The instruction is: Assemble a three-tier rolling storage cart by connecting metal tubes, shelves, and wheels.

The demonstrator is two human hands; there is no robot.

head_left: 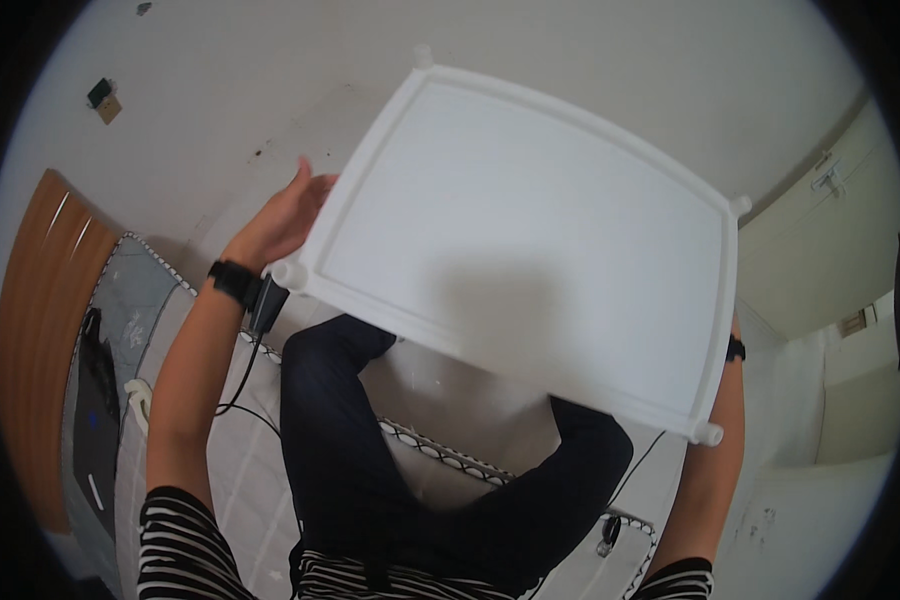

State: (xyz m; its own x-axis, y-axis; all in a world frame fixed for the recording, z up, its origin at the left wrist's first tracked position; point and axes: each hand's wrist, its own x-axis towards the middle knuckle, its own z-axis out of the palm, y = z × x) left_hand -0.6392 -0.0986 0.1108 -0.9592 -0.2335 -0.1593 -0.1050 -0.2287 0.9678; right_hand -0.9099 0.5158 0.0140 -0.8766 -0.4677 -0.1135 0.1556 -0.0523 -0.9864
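A white plastic shelf panel is raised and tilted in front of me, above my knees. It is rectangular, with a raised rim and a short round socket at each corner. At its left edge, my left hand supports it, the fingers passing behind the rim and the thumb sticking up outside. The panel covers my right hand. Only the right forearm and a dark wristband show beside the panel's right edge. A black strap with a cabled device sits on my left wrist.
My knees are bent below the panel. A brown slatted board stands at the left, near a dark flat object. Black cable runs past my left leg. A pale door is at the right.
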